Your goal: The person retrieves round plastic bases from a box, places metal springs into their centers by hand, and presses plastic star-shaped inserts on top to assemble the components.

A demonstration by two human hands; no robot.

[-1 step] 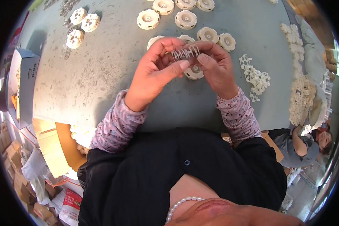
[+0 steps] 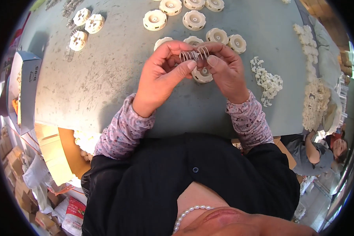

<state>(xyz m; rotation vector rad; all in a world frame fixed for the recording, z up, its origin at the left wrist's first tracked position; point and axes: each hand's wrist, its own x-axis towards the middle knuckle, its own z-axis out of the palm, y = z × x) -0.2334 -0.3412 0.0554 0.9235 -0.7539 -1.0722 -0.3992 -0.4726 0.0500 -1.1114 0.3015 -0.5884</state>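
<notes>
My left hand [image 2: 163, 72] and my right hand [image 2: 226, 70] meet over the table, both closed on metal coil springs [image 2: 188, 56]. The coils lie crosswise between the fingertips and bunch together in the middle. Whether this is two tangled springs or a single one, I cannot tell. Below the fingers sits a cream round plastic wheel-like part [image 2: 202, 74], partly covered by them. More of these round parts [image 2: 194, 20] stand just beyond my hands. A pile of small white plastic clips [image 2: 269, 82] lies right of my right hand.
At the far left are several cream slotted round parts [image 2: 94, 23] and loose springs [image 2: 71, 8]. A blue-grey box [image 2: 29, 74] stands at the table's left edge, an open carton [image 2: 53, 149] below it. Stacked cream parts [image 2: 314, 98] line the right edge; another person [image 2: 312, 153] is beyond.
My left hand has shifted slightly right, toward my right hand. The coils sit a little differently between the fingers, more bunched in the middle.
</notes>
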